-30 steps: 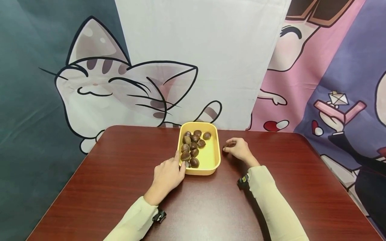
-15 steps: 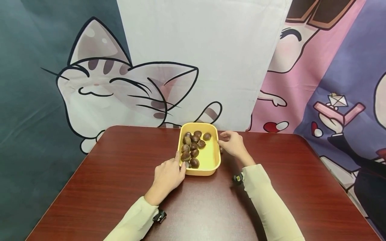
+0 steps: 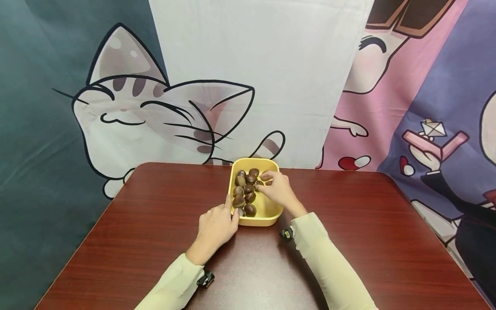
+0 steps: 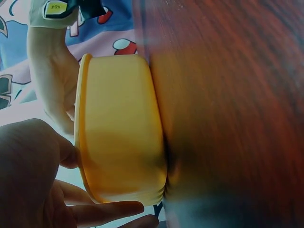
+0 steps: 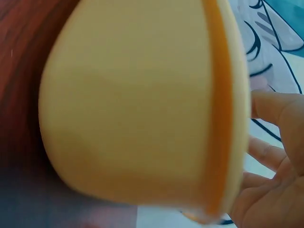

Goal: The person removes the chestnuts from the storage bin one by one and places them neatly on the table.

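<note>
A yellow plastic box stands on the table with several brown chestnuts inside, mostly along its left side. My left hand holds the box's near left corner, thumb at the rim and the other fingers along the outer wall. In the left wrist view these fingers reach past the wall. My right hand is over the box's right side, fingers down inside it, pinching a chestnut partly hidden between them. In the right wrist view the box wall covers the fingertips of the right hand.
The reddish-brown wooden table extends around the box on both sides. Behind its far edge hangs a cloth printed with a cartoon cat. A black wrist device sits at the left cuff.
My right hand has gone from the table right of the box, where it gripped a chestnut, leftward over the rim and into the box. My left hand stays at the corner.
</note>
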Demonstrator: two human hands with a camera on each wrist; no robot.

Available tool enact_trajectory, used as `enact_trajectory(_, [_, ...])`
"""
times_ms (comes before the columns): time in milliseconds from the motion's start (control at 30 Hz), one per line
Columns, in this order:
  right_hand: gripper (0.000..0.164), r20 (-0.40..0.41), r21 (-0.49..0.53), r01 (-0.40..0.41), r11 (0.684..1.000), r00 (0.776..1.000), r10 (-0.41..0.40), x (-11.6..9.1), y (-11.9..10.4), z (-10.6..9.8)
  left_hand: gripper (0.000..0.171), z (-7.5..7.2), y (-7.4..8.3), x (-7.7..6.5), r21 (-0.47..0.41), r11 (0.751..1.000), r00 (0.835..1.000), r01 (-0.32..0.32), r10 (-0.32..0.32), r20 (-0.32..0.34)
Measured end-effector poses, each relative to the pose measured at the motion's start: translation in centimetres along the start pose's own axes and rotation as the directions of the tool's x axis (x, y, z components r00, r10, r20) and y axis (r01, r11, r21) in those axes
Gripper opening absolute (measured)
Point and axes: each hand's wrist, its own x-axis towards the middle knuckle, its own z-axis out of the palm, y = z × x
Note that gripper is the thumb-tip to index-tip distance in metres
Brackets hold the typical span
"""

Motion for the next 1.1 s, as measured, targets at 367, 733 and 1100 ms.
enact_trajectory(367, [0.035,0.056,-0.136,0.004,0.991,0.998,0.004,0.0,-0.5,2.9,0.058,0.0,-0.1,0.1,0.013,1.0,1.0,0.005,-0.006,0.023])
enact_trajectory(733, [0.029,0.065,-0.126,-0.06,0.99,0.996,0.068,-0.1,0.8,4.3,0.058,0.1,0.2,0.2,0.005,1.0,1.0,0.002,-0.002,0.024])
enact_trajectory(1100, [0.025,0.093,-0.106,-0.058,0.993,0.993,0.068,0.1,0.8,4.7,0.058,0.2,-0.1,0.2,0.015,1.0,1.0,0.006,-0.006,0.028])
